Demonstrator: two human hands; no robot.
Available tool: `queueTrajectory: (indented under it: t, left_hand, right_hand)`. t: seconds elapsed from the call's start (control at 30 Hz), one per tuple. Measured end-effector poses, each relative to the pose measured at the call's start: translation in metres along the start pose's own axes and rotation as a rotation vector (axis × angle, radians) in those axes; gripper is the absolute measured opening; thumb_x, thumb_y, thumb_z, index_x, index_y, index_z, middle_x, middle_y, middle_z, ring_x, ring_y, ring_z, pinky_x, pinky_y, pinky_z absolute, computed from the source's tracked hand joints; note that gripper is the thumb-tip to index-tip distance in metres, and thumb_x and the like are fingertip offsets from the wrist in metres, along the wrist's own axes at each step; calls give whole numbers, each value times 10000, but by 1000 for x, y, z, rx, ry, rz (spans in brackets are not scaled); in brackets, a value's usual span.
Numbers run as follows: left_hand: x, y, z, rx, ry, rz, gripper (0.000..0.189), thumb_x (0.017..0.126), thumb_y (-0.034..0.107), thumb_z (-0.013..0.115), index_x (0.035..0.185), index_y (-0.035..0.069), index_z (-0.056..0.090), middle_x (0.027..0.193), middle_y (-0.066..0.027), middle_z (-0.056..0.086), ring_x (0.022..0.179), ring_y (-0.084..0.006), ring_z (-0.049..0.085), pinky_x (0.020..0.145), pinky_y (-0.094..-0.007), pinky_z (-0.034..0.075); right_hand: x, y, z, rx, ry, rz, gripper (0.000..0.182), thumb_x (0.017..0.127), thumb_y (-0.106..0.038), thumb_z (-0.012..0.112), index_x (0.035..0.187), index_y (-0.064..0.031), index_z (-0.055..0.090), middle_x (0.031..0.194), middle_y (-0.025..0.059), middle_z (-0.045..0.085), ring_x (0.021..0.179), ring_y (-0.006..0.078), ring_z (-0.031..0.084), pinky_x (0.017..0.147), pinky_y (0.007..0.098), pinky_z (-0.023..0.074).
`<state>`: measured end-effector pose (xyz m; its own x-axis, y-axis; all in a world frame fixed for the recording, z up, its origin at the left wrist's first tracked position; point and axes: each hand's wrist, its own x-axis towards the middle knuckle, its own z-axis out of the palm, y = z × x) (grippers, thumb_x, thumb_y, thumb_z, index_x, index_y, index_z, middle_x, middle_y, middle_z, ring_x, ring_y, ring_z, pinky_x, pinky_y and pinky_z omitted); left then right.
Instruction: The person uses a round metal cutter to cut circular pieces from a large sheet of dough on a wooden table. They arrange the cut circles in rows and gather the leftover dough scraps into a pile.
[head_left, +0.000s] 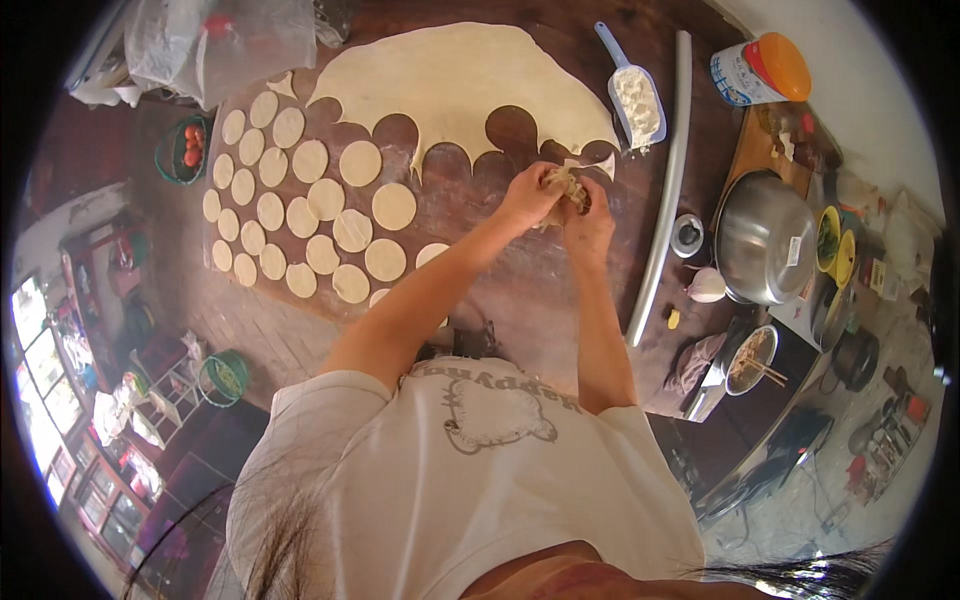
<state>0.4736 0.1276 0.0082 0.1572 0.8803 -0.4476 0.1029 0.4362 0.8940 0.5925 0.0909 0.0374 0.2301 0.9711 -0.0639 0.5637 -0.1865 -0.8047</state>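
Observation:
Both of my hands meet over the wooden tabletop (457, 191), closed around a crumpled bunch of dough scraps (564, 181). My left hand (531, 198) grips it from the left, and my right hand (589, 231) from the right. A pointed dough scrap (604, 166) sticks out beyond the right fingers. Just past my hands lies a thin rolled dough sheet (465, 82), its near edge scalloped by round cut-outs. Many flat dough rounds (360, 163) are spread over the left part of the table, a few touching or overlapping. My left forearm partly hides the nearest rounds.
A blue scoop of flour (637, 105) lies right of the sheet, beside a long metal tube (661, 195). Further right are a steel bowl (765, 236), an onion (706, 285), an orange-lidded tub (761, 69) and a bowl with chopsticks (750, 361). Plastic bags (217, 45) sit far left.

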Motion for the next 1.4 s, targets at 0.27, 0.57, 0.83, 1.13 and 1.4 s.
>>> queueTrajectory:
  t: [0.27, 0.57, 0.83, 1.13, 1.4]
  left_hand:
    - [-21, -30, 11, -99, 166, -51, 310, 854, 56, 566, 1159, 3, 561, 1022, -126, 631, 894, -219, 623, 786, -347, 508]
    - [-44, -70, 2, 498, 114, 597, 341, 799, 23, 571, 1139, 49, 547, 1098, -202, 580, 1039, -399, 538, 877, -448, 465]
    - [-69, -61, 6, 221, 323, 337, 318, 745, -17, 539, 1060, 7, 503, 1053, -229, 560, 994, -422, 536, 831, -464, 463]
    - [-33, -54, -2, 428, 176, 386, 319, 708, 10, 550, 1027, 20, 547, 963, -203, 607, 898, -427, 564, 767, -480, 475]
    - [-95, -64, 38, 515, 199, 495, 309, 770, 40, 584, 1066, 119, 536, 887, -150, 536, 810, -379, 574, 652, -451, 486]
  right_hand:
    - [-6, 27, -2, -46, -23, -125, 337, 858, -132, 589, 1174, -15, 576, 1141, 194, 610, 1048, 370, 572, 921, 436, 448]
    - [7, 37, 34, -96, -153, -249, 228, 884, -180, 552, 999, -8, 647, 1051, 159, 643, 1031, 367, 556, 900, 477, 425]
    - [-17, 51, 58, -739, 41, -408, 164, 895, -241, 555, 786, -120, 584, 827, 76, 636, 800, 300, 585, 715, 442, 452]
    - [16, 42, 41, -427, -157, -417, 335, 928, -389, 491, 889, -85, 625, 815, 179, 651, 780, 372, 624, 724, 484, 473]
    - [-34, 63, 18, -403, 161, -353, 244, 894, -260, 542, 771, -60, 608, 789, 168, 611, 766, 382, 562, 713, 468, 439]
